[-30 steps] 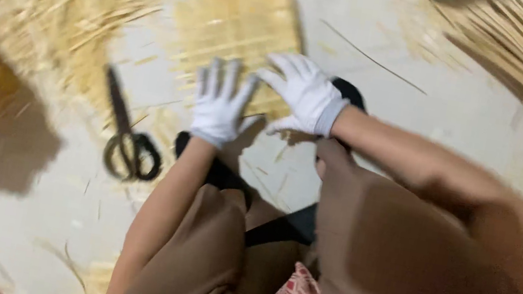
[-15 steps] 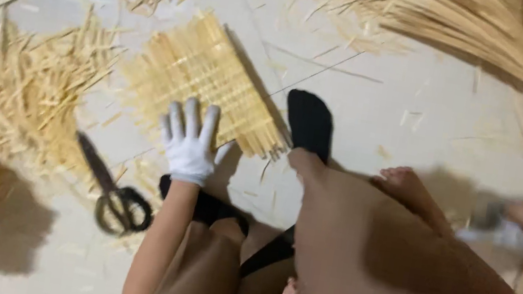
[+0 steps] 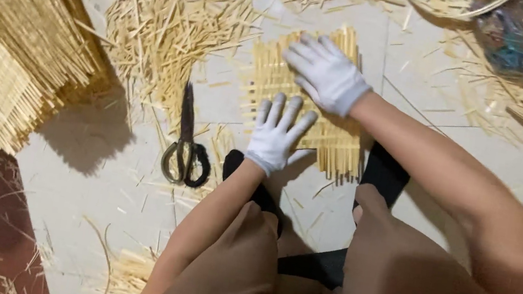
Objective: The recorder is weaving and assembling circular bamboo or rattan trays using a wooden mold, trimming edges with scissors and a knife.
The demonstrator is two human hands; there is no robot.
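Right now I see both gloved hands pressed flat on the woven straw mat (image 3: 335, 145), which lies on the pale floor (image 3: 90, 211) just ahead of the knees. My left hand (image 3: 277, 134) rests with fingers spread wide on the mat's near-left part, palm down, gripping nothing. My right hand (image 3: 326, 73) lies flat at about one o'clock from the left one, near the mat's far edge, fingers pointing toward ten o'clock; it too is open, clamped on nothing. The two hands sit close but apart, a strip of mat showing between them. The mat itself is a small, roughly rectangular panel of pale yellow strips, woven crosswise, with loose strip ends sticking out along its near edge at five o'clock from the left hand. At nine o'clock from the left hand, black-handled scissors (image 3: 187, 149) lie on the floor, blades pointing away from me. Beyond them, at ten o'clock, a heap of loose straw cuttings (image 3: 160, 33) sprawls, and further at nine o'clock a stack of woven panels (image 3: 5, 43) stands.
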